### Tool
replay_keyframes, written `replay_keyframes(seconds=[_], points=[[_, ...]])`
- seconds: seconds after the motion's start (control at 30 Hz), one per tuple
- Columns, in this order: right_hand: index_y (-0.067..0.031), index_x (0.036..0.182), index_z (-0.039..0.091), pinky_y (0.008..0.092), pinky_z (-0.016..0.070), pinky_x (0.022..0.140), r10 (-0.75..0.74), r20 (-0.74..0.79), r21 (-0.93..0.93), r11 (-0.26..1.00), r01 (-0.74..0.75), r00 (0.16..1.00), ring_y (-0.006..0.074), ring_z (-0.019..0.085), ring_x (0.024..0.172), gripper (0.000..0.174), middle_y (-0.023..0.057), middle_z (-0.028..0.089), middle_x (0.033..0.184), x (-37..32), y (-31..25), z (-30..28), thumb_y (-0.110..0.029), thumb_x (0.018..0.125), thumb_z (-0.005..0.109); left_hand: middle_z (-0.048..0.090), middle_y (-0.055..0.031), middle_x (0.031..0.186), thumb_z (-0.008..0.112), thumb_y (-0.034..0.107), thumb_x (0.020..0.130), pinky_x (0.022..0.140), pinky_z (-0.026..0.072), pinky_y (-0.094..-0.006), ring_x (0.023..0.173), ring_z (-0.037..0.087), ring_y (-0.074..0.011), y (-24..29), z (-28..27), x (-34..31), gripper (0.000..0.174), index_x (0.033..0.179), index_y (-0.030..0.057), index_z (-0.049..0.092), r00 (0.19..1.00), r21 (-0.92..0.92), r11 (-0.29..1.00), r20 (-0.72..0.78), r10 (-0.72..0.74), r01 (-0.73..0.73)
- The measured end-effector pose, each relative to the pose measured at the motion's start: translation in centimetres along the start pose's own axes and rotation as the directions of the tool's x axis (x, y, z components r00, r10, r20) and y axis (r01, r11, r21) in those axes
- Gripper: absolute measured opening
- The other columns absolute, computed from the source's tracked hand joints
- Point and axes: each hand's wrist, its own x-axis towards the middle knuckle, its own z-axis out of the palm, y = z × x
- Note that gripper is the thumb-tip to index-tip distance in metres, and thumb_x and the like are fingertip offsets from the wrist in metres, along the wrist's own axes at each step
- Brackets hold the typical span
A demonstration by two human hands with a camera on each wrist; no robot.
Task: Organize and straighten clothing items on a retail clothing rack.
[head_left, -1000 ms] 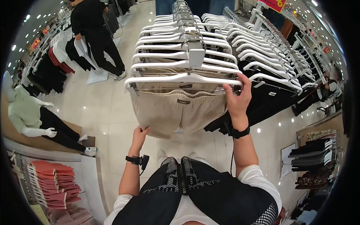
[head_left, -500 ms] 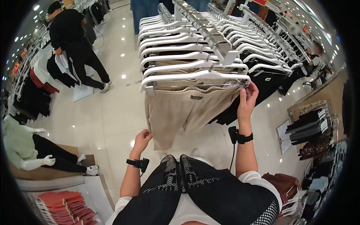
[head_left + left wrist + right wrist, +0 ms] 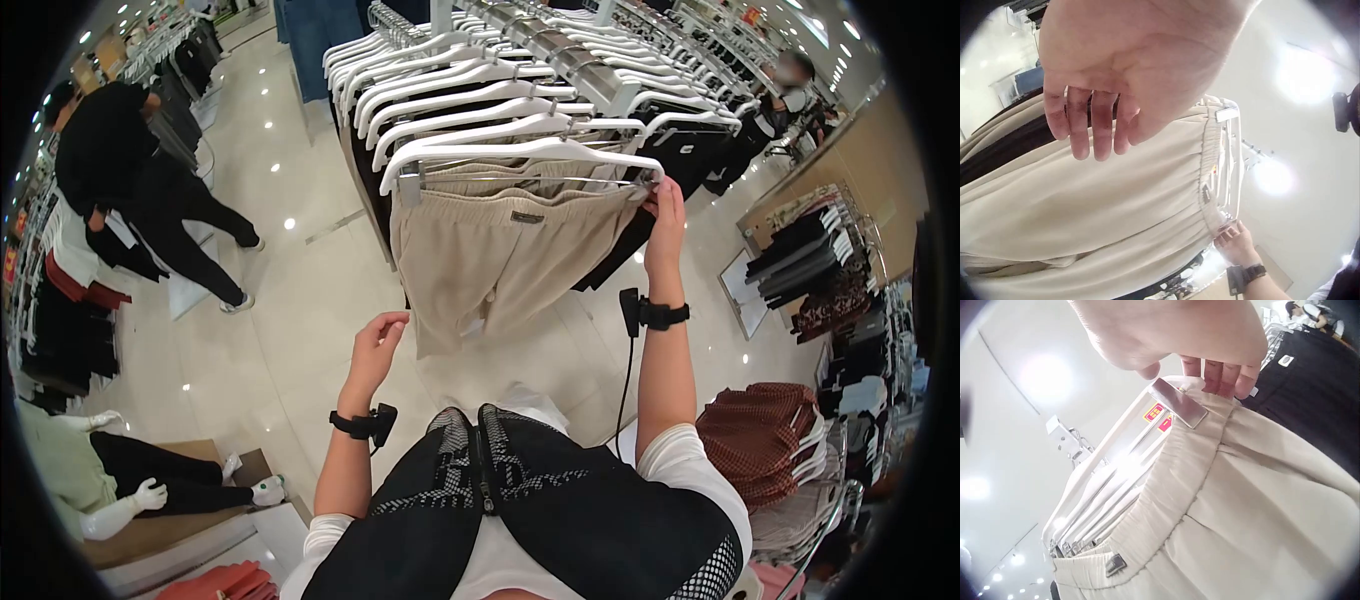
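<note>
Beige elastic-waist trousers (image 3: 500, 250) hang by metal clips from the front white hanger (image 3: 530, 150). My right hand (image 3: 665, 220) is at the hanger's right end; in the right wrist view its fingers (image 3: 1213, 372) curl behind the hanger end and waistband, beside the metal clip (image 3: 1179, 403). At the trousers' left edge is my left hand (image 3: 375, 350), its fingers loosely bent and holding nothing. The left wrist view shows that hand (image 3: 1129, 75) in front of the beige cloth (image 3: 1097, 200), fingers hanging down.
More white hangers (image 3: 400, 75) fill the metal rail (image 3: 560, 55) behind. Black garments (image 3: 690, 150) hang to the right. A person in black (image 3: 110, 150) stands at the left, above a mannequin (image 3: 70, 480). Checked brown clothes (image 3: 760, 440) hang at the lower right.
The rack sits higher and turned in the head view, and the front hanger's right end has risen with my right hand. My left hand has come slightly away from the trouser edge.
</note>
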Motion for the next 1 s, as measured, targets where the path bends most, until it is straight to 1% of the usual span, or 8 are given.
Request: replay_keyframes(seconds=[0.23,0.33,0.57,0.67,0.77,0.83,0.9,1.0], points=[[-0.0105,0.103,0.063,0.0263,0.0397,0.076,0.038,0.065,0.138,0.989,-0.046,0.997,0.0086,0.055,0.084,0.031,-0.0016,0.061,0.091,2.0,-0.1,0.9,-0.039,0.110,0.051,0.076,-0.0116,0.109,0.063,0.016,0.102,0.094,0.0525,-0.0340,0.102,0.070,-0.0213,5.5,0.4,0.0,0.024,0.117,0.0003,0.073,0.976,0.072,0.974,0.041,0.215,-0.217],[-0.0095,0.095,0.063,0.0239,0.0305,0.063,0.058,0.038,0.181,0.981,-0.063,0.998,0.0045,0.037,0.067,0.031,-0.0079,0.042,0.073,1.8,-1.0,1.6,-0.035,0.109,0.055,0.076,-0.0132,0.107,0.063,0.015,0.102,0.094,0.0528,-0.0346,0.102,0.070,-0.0233,5.6,0.5,-0.1,0.022,0.116,0.0009,0.074,0.973,0.088,0.970,0.040,0.226,-0.229],[-0.0010,0.100,0.070,0.0239,0.0345,0.061,-0.153,0.117,-0.087,0.983,0.164,0.981,0.0028,0.046,0.069,0.041,-0.0050,0.057,0.078,3.6,-0.7,0.8,-0.037,0.110,0.053,0.074,-0.0134,0.097,0.065,0.010,0.099,0.083,0.0537,-0.0356,0.090,0.070,-0.0266,8.7,1.6,-0.7,0.018,0.111,0.0021,0.075,0.959,0.185,0.941,0.058,0.277,-0.283],[-0.0008,0.103,0.069,0.0230,0.0358,0.062,-0.236,0.125,-0.010,0.971,0.239,0.964,0.0037,0.047,0.069,0.039,-0.0046,0.056,0.076,4.6,-0.9,2.1,-0.036,0.110,0.053,0.073,-0.0103,0.093,0.067,0.002,0.094,0.089,0.0521,-0.0347,0.094,0.069,-0.0234,12.4,2.4,-0.3,0.019,0.111,0.0022,0.075,0.923,0.305,0.875,0.041,0.384,-0.377],[-0.0003,0.107,0.068,0.0240,0.0416,0.062,-0.187,0.181,0.063,0.982,0.179,0.966,0.0063,0.055,0.068,0.031,-0.0016,0.059,0.077,5.0,-0.8,2.3,-0.027,0.109,0.052,0.071,-0.0084,0.095,0.070,-0.001,0.085,0.093,0.0502,-0.0399,0.100,0.065,-0.0284,15.7,4.0,1.3,0.025,0.109,0.0063,0.075,0.692,0.497,0.579,0.062,0.719,-0.646],[0.0005,0.107,0.067,0.0240,0.0428,0.062,-0.168,0.203,0.082,0.985,0.154,0.965,0.0068,0.055,0.068,0.028,-0.0007,0.059,0.077,4.9,-1.4,2.4,-0.022,0.108,0.051,0.070,-0.0073,0.102,0.072,-0.002,0.081,0.097,0.0480,-0.0434,0.107,0.062,-0.0309,19.4,5.6,1.9,0.030,0.109,0.0082,0.075,0.579,0.613,0.418,0.080,0.811,-0.671],[0.0010,0.105,0.067,0.0245,0.0439,0.062,-0.182,0.227,0.107,0.981,0.161,0.957,0.0065,0.055,0.069,0.025,0.0001,0.060,0.078,4.7,-2.0,2.2,-0.019,0.106,0.052,0.067,-0.0053,0.119,0.076,0.008,0.080,0.103,0.0431,-0.0469,0.114,0.058,-0.0305,21.1,6.9,3.3,0.037,0.117,0.0124,0.073,0.481,0.748,0.237,0.124,0.868,-0.620],[0.0007,0.107,0.066,0.0239,0.0432,0.061,-0.181,0.259,0.103,0.982,0.159,0.949,0.0056,0.053,0.066,0.021,-0.0010,0.059,0.076,4.8,-1.5,1.3,-0.017,0.105,0.055,0.064,-0.0069,0.126,0.075,0.014,0.083,0.109,0.0393,-0.0494,0.120,0.056,-0.0308,24.1,9.5,5.3,0.041,0.123,0.0127,0.071,0.487,0.887,0.201,0.030,0.873,-0.416]])
